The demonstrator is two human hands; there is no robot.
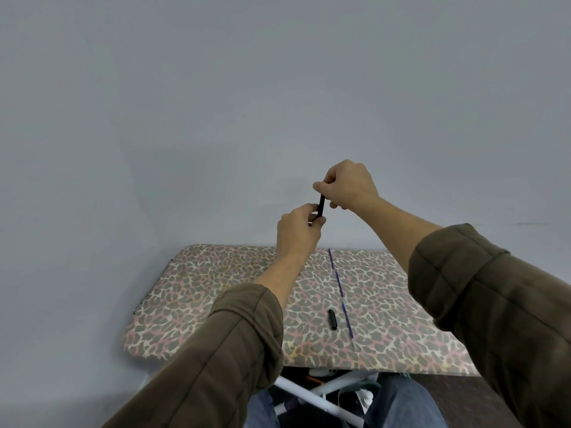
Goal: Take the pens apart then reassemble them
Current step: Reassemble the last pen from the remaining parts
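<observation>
Above the far edge of the leopard-print ironing board (216, 304), both hands hold a black pen barrel (321, 205) nearly upright. The right hand (349, 183) pinches its top end and the left hand (296, 230) curls round its bottom end. On the board's cover lie a black pen cap (332, 319) and, just beside it, a thin blue ink refill (337, 281).

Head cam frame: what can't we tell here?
Head view only.
Black pen barrel: both ends hidden by the fingers of the left hand and right hand.
Blue refill on the board: tip too thin to resolve.
Clutter underneath: mostly hidden by board.
</observation>
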